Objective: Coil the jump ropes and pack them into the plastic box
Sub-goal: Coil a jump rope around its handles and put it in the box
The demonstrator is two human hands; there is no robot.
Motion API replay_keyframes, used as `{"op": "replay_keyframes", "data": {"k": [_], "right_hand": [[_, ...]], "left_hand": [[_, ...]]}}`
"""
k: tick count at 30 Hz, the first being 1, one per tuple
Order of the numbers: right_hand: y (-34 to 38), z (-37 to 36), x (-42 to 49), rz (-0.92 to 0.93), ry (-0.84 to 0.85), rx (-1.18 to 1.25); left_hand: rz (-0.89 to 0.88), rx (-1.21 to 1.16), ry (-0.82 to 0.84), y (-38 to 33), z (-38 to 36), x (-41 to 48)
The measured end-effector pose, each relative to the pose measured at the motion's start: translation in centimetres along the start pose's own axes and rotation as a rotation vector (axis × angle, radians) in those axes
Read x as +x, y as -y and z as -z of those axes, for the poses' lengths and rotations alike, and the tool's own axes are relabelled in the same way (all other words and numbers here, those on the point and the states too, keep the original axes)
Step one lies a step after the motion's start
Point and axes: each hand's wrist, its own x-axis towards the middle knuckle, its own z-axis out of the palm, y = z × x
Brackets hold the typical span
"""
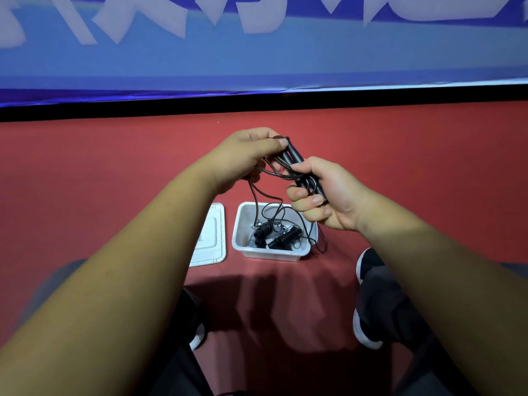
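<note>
- Just this side of the plastic box (274, 254), a dark shoe (368, 295) rests on the red floor.
- Inside the box lies a packed rope (283, 237); the lid (211, 238) lies flat just left of it.
- Above the box, the right hand (328, 195) curls tight round a second rope's black handles (291, 155), which slant from near-right to far-left.
- The left hand (243, 158) pinches the handles' far tips and gathered loops; loose cord (254, 201) dangles into the box.
- Beyond the box hangs a blue banner (257, 52).
</note>
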Motion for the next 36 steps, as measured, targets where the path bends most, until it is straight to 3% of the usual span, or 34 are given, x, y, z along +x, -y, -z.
{"op": "replay_keyframes", "data": {"k": [6,14,27,32,36], "right_hand": [[-0.1,0.4,-0.2,-0.021,0.028,0.003],[0.5,0.1,0.2,0.067,-0.048,0.0],[1.0,-0.5,-0.3,0.087,-0.124,-0.289],[1.4,0.5,-0.1,0.144,-0.203,-0.103],[2.0,1.0,0.2,0.191,-0.288,0.074]], "left_hand": [[-0.032,0.058,0.036,-0.1,0.2,0.1],[-0.07,0.061,-0.091,0.0,0.3,0.3],[-0.113,0.11,-0.158,0.0,-0.2,0.1],[-0.09,0.271,-0.202,-0.8,0.9,-0.7],[-0.084,0.45,-0.031,-1.3,1.3,-1.6]]}}
